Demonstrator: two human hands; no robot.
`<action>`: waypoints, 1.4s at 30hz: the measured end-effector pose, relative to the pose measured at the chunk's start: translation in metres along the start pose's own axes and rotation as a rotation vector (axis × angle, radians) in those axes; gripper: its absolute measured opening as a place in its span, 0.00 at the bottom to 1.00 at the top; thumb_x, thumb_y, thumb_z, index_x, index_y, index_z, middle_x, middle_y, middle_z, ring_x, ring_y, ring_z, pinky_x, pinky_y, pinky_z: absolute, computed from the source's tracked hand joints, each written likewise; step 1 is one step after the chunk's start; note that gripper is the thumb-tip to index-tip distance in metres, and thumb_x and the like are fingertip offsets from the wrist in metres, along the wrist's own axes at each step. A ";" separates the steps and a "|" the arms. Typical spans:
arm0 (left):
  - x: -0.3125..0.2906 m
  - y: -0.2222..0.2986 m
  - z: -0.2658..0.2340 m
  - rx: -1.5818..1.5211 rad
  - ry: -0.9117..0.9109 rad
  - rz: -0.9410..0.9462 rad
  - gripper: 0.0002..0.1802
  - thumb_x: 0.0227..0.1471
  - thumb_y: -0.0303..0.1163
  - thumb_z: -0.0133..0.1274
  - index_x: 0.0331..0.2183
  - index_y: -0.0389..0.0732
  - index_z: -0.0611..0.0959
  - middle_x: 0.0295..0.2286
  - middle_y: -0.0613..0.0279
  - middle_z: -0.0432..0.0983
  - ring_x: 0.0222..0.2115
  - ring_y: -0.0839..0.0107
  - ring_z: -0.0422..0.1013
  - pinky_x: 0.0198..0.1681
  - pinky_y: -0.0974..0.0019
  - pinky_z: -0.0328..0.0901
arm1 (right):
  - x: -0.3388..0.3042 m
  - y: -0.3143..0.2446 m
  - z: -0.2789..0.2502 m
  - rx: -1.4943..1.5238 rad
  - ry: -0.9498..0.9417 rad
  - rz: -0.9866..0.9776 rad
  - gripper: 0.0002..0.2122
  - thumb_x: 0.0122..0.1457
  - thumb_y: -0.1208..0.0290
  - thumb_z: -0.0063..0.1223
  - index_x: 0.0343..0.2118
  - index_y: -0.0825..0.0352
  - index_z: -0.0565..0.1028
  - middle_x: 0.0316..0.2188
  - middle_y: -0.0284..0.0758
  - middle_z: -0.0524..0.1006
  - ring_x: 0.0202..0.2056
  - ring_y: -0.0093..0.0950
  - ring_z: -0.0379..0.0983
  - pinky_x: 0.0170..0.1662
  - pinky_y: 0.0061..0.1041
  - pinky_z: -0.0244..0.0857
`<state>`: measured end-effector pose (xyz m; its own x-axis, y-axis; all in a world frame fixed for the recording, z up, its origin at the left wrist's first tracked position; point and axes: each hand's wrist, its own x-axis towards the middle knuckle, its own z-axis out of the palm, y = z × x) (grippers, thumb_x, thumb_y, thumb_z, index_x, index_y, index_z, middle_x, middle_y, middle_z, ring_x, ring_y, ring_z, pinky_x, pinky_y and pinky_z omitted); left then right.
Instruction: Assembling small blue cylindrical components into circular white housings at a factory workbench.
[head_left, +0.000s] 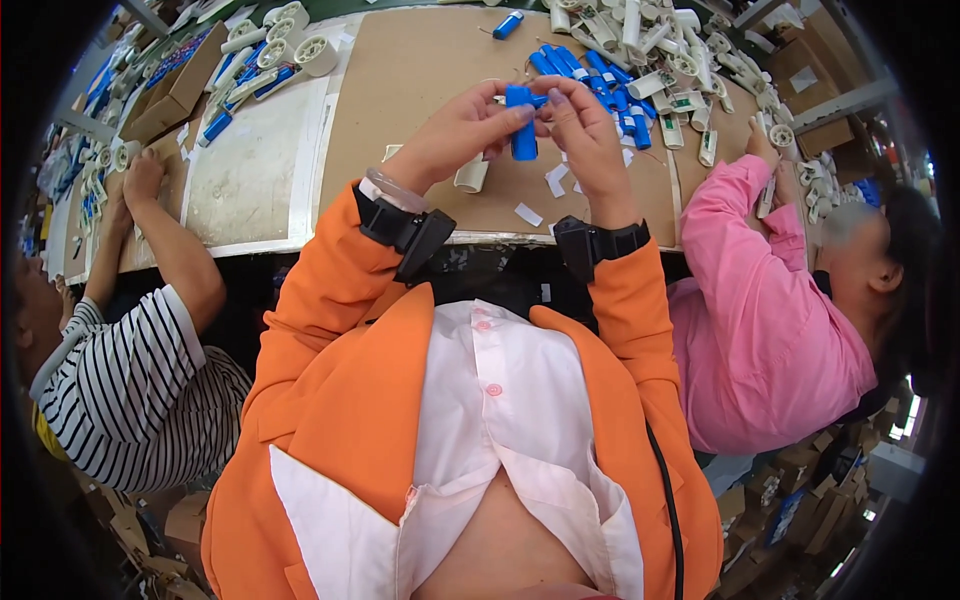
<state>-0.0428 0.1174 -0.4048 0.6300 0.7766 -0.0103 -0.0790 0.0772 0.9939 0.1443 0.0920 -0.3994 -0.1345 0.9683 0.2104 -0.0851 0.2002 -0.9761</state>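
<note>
My left hand point(455, 130) is closed around a blue-wrapped cylindrical battery point(523, 140), held upright above the table. Close against it, my right hand point(588, 135) has thumb and fingers pinched together. A short blue piece point(541, 101) shows between the battery and the right fingertips; whether it is part of the battery I cannot tell. Just beyond my hands lies a heap of similar blue batteries point(600, 75), some with thin wires. A white plastic housing point(471, 176) rests under my left hand, and white paper scraps point(528, 214) lie below my right hand.
White tubular housings point(690, 65) are piled at the far right, more point(290, 45) at the far left beside a cardboard box point(175, 85). A single battery point(508, 25) lies at the back. Co-workers in a striped shirt point(140, 385) and pink top point(765, 340) sit on either side.
</note>
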 end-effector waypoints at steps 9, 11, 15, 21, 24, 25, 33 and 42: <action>0.003 -0.004 -0.010 -0.443 0.078 0.208 0.22 0.58 0.37 0.50 0.52 0.39 0.68 0.37 0.63 0.76 0.31 0.83 0.69 0.29 0.78 0.62 | -0.021 0.009 0.025 -0.267 0.100 -0.059 0.14 0.56 0.76 0.55 0.45 0.68 0.71 0.34 0.33 0.77 0.34 0.22 0.76 0.35 0.20 0.70; 0.002 -0.003 -0.010 -0.386 0.093 0.216 0.22 0.58 0.36 0.49 0.51 0.39 0.69 0.38 0.63 0.75 0.33 0.81 0.70 0.32 0.77 0.64 | -0.021 0.007 0.026 -0.469 0.129 -0.211 0.14 0.55 0.76 0.56 0.45 0.68 0.71 0.34 0.34 0.77 0.34 0.23 0.76 0.36 0.20 0.70; 0.001 -0.001 -0.003 -0.267 0.252 0.203 0.21 0.57 0.36 0.51 0.50 0.39 0.71 0.36 0.64 0.75 0.35 0.79 0.70 0.37 0.75 0.66 | -0.023 0.001 0.028 -0.828 0.159 -0.476 0.14 0.52 0.76 0.59 0.42 0.69 0.73 0.34 0.38 0.78 0.34 0.26 0.78 0.37 0.21 0.71; 0.001 -0.006 -0.004 -0.092 0.302 0.157 0.22 0.56 0.38 0.53 0.49 0.39 0.73 0.38 0.63 0.75 0.38 0.77 0.71 0.39 0.73 0.67 | -0.023 -0.007 0.027 -0.696 0.094 -0.301 0.11 0.51 0.76 0.60 0.38 0.69 0.76 0.31 0.38 0.80 0.33 0.26 0.79 0.38 0.21 0.71; 0.001 -0.007 -0.002 -0.054 0.313 0.156 0.21 0.55 0.38 0.54 0.49 0.39 0.74 0.38 0.64 0.75 0.37 0.78 0.71 0.39 0.73 0.67 | -0.024 -0.005 0.026 -0.637 0.074 -0.264 0.11 0.52 0.76 0.60 0.39 0.70 0.76 0.31 0.38 0.80 0.33 0.25 0.78 0.38 0.20 0.71; 0.000 -0.006 -0.003 -0.020 0.300 0.163 0.21 0.55 0.38 0.54 0.49 0.39 0.74 0.38 0.64 0.75 0.37 0.78 0.71 0.40 0.73 0.67 | -0.024 -0.004 0.026 -0.607 0.065 -0.246 0.12 0.52 0.76 0.59 0.40 0.70 0.76 0.31 0.37 0.80 0.33 0.24 0.78 0.38 0.19 0.71; 0.000 -0.009 -0.004 -0.058 0.270 0.171 0.23 0.52 0.39 0.58 0.47 0.38 0.74 0.34 0.63 0.75 0.34 0.77 0.71 0.37 0.73 0.68 | -0.018 0.004 0.010 -0.075 -0.019 0.115 0.10 0.56 0.76 0.55 0.41 0.72 0.76 0.32 0.35 0.80 0.34 0.21 0.77 0.40 0.17 0.70; 0.002 -0.011 -0.005 -0.156 0.337 0.078 0.20 0.52 0.39 0.57 0.44 0.40 0.73 0.34 0.65 0.74 0.33 0.78 0.71 0.38 0.72 0.69 | -0.028 0.001 0.025 -0.531 0.059 -0.089 0.08 0.57 0.77 0.53 0.40 0.72 0.76 0.33 0.35 0.79 0.35 0.22 0.77 0.40 0.17 0.71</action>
<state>-0.0450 0.1215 -0.4159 0.3300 0.9440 0.0030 -0.2496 0.0842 0.9647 0.1233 0.0612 -0.4048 -0.0921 0.9480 0.3046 0.4189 0.3144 -0.8519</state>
